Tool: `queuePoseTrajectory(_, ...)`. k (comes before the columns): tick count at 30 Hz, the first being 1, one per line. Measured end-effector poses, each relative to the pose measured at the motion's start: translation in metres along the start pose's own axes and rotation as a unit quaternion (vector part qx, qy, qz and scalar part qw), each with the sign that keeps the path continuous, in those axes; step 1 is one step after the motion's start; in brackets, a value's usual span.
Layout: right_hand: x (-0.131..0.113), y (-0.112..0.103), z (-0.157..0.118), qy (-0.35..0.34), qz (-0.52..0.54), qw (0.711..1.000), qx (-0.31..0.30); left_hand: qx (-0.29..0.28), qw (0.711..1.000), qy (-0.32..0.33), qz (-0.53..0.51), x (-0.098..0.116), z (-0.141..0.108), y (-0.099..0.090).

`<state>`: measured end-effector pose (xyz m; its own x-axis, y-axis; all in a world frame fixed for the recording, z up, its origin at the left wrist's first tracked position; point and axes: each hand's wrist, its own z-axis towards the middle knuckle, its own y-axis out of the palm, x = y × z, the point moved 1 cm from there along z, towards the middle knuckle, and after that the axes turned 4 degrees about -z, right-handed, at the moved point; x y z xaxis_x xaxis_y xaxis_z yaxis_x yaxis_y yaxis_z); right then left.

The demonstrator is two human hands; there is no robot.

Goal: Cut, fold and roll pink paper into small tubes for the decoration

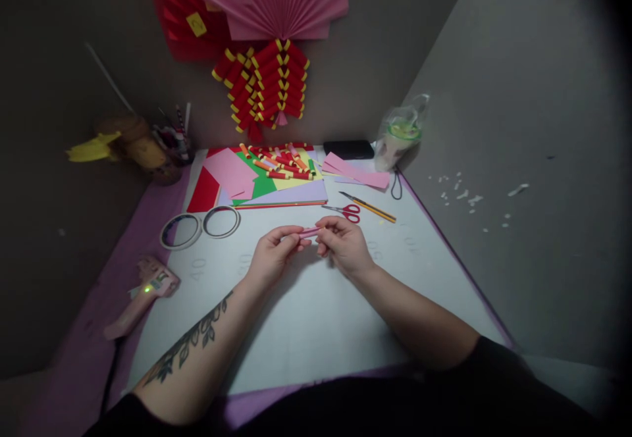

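A small pink paper roll (310, 232) is stretched between my two hands above the white table mat (316, 318). Its left end is pinched by the fingers of my left hand (277, 247). My right hand (344, 245) grips the other end, with thumb and fingers closed. Just beyond the right hand lie red-handled scissors (350, 212) and a yellow-and-black craft knife (370, 208). Further back, several small paper rolls (281, 160) in red, orange and other colours, with yellow ends, rest on coloured paper sheets (276, 193).
Two tape rolls (221, 222) and a pink glue gun (143, 295) with a lit green light are at the left. A black phone (348, 150), pink strips (356, 171) and a drink cup (401, 135) stand at the back. Paper decorations (281, 81) hang on the wall.
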<state>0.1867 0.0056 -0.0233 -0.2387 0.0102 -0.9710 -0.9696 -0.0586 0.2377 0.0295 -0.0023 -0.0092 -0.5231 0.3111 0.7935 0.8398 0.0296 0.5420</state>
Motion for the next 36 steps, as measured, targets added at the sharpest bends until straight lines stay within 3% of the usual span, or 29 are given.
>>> queuePoseTrajectory(4,-0.003,0.003,0.0,0.022,0.009,0.999,0.035,-0.003,1.0,0.005,0.016,-0.003,-0.001,0.0)
queuePoseTrajectory(9,-0.008,0.006,0.0,0.062,0.03,0.995,0.07,0.006,0.994,0.023,0.107,0.0,-0.006,0.003)
queuePoseTrajectory(15,-0.006,0.001,0.0,0.035,0.02,0.999,0.008,0.029,0.983,0.056,0.174,0.006,-0.01,0.006)
queuePoseTrajectory(23,-0.007,-0.001,0.002,0.003,0.016,1.0,0.002,-0.019,0.971,0.076,0.228,0.001,-0.008,0.002)
queuePoseTrajectory(28,-0.003,-0.001,0.007,0.069,0.047,0.996,0.014,-0.079,0.964,0.012,0.253,-0.003,-0.005,0.001)
queuePoseTrajectory(32,0.005,-0.004,0.011,0.136,0.063,0.989,-0.002,-0.125,0.974,-0.086,0.169,-0.005,-0.002,-0.001)
queuePoseTrajectory(36,0.007,-0.005,0.01,0.138,0.053,0.989,-0.024,-0.119,0.977,-0.109,0.138,-0.007,0.001,-0.004)
